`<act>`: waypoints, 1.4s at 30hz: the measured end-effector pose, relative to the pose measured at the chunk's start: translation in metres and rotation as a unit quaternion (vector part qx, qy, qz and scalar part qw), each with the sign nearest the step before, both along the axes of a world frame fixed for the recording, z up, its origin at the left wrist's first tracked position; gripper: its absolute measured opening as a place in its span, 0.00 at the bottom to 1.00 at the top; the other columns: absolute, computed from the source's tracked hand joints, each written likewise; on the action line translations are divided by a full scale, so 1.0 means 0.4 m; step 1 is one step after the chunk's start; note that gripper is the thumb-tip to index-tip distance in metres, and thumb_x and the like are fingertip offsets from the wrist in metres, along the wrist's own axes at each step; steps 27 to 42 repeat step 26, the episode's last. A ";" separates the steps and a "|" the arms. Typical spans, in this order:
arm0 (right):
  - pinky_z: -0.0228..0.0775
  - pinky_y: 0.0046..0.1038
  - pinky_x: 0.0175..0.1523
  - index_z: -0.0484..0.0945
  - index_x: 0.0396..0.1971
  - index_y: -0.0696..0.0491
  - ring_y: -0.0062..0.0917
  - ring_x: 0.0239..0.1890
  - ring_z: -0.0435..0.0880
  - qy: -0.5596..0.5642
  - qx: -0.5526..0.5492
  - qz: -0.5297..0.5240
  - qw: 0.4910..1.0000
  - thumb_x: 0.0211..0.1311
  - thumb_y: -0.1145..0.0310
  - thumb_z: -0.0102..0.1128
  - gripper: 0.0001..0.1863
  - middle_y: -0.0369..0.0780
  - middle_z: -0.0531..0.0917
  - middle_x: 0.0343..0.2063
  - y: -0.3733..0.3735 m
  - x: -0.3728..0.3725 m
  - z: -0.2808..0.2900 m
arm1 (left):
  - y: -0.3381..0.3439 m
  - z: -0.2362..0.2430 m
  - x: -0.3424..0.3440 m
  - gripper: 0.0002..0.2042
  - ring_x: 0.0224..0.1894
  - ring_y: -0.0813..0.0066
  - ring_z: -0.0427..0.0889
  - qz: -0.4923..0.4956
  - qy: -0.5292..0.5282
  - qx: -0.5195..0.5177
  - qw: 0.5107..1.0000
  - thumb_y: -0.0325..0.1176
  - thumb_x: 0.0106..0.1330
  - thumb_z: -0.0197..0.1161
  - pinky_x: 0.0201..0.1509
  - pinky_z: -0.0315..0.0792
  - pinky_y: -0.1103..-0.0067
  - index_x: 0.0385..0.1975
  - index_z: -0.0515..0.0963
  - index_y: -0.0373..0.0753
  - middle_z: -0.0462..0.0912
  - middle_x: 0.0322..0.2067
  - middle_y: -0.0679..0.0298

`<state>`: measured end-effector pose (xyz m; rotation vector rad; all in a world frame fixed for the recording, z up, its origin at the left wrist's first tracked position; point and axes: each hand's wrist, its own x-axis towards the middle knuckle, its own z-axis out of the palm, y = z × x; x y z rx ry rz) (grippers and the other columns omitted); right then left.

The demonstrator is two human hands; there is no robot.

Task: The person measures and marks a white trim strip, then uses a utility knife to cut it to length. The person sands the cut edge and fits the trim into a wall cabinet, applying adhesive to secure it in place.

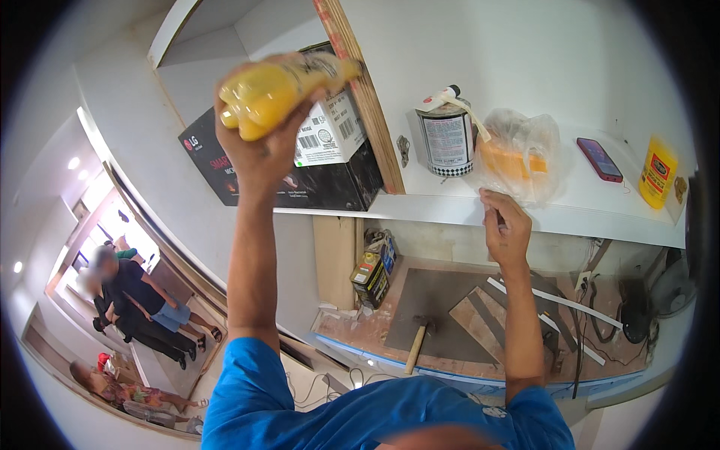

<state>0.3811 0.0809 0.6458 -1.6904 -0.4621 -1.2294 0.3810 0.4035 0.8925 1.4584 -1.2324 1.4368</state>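
Observation:
High on the left, my left hand (259, 161) is wrapped round a clear plastic bottle (262, 94) of yellow liquid. The bottle is tilted, its lobed base toward the left and its narrow end toward the cabinet's wooden edge. My right hand (508, 229) is at the front edge of the white shelf (442, 196), fingers curled together; I cannot make out what they hold, if anything. Just beyond it sit a clear plastic bag (517, 157) with something orange inside and a round metal can (445, 142). A white-handled tool (471, 116) rests across the can.
A boxed microwave (330, 176) stands in the left compartment. On the shelf's right are a phone (600, 160) and a yellow glue bottle (658, 172). Below, a bench (431, 262) bears a hammer (415, 349), board strips and a rectangular tin (370, 280). Other people (139, 289) are at far left.

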 end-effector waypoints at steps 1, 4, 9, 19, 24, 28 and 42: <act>0.79 0.22 0.36 0.86 0.41 0.60 0.27 0.39 0.90 -0.001 -0.003 0.001 1.000 0.60 0.88 0.58 0.13 0.46 0.90 0.45 -0.001 0.004 0.001 | -0.001 -0.001 0.000 0.30 0.56 0.66 0.84 0.021 -0.005 -0.002 1.000 0.21 0.56 0.80 0.63 0.79 0.70 0.56 0.70 0.32 0.84 0.52 0.53; 0.79 0.23 0.37 0.86 0.41 0.59 0.27 0.39 0.90 0.002 0.000 0.002 1.000 0.60 0.88 0.58 0.13 0.46 0.90 0.46 -0.001 0.008 -0.005 | 0.004 0.042 0.010 0.15 0.44 0.74 0.87 0.060 -0.057 -0.055 0.995 0.21 0.60 0.77 0.52 0.82 0.76 0.46 0.83 0.29 0.88 0.45 0.59; 0.80 0.23 0.37 0.86 0.41 0.59 0.27 0.39 0.90 0.011 0.003 0.005 1.000 0.60 0.88 0.58 0.13 0.46 0.90 0.46 0.004 0.005 -0.006 | -0.005 0.093 -0.001 0.09 0.43 0.74 0.87 0.152 -0.125 -0.062 0.978 0.23 0.60 0.78 0.49 0.81 0.78 0.38 0.86 0.30 0.89 0.45 0.60; 0.81 0.24 0.40 0.85 0.41 0.60 0.28 0.40 0.91 0.003 -0.007 -0.004 1.000 0.60 0.88 0.58 0.13 0.47 0.90 0.45 -0.006 0.008 -0.003 | 0.008 0.081 0.039 0.21 0.49 0.70 0.85 0.111 -0.064 -0.076 0.989 0.24 0.54 0.83 0.57 0.82 0.74 0.46 0.81 0.32 0.80 0.53 0.59; 0.81 0.24 0.41 0.86 0.41 0.60 0.30 0.41 0.91 0.003 -0.006 0.006 1.000 0.60 0.89 0.57 0.14 0.48 0.90 0.45 -0.006 0.007 0.001 | 0.011 0.046 0.032 0.25 0.52 0.64 0.86 0.092 -0.114 -0.054 0.988 0.21 0.59 0.78 0.60 0.81 0.68 0.56 0.76 0.31 0.84 0.49 0.56; 0.81 0.25 0.41 0.86 0.42 0.60 0.31 0.41 0.91 0.008 -0.010 0.010 1.000 0.60 0.89 0.57 0.15 0.48 0.90 0.46 -0.010 0.009 -0.001 | -0.007 -0.007 0.025 0.26 0.53 0.63 0.87 0.100 -0.143 -0.045 0.984 0.19 0.61 0.76 0.60 0.81 0.68 0.59 0.75 0.30 0.86 0.49 0.54; 0.81 0.25 0.41 0.86 0.42 0.60 0.31 0.41 0.91 0.008 -0.010 0.010 1.000 0.60 0.89 0.57 0.15 0.48 0.90 0.46 -0.010 0.009 -0.001 | -0.007 -0.007 0.025 0.26 0.53 0.63 0.87 0.100 -0.143 -0.045 0.984 0.19 0.61 0.76 0.60 0.81 0.68 0.59 0.75 0.30 0.86 0.49 0.54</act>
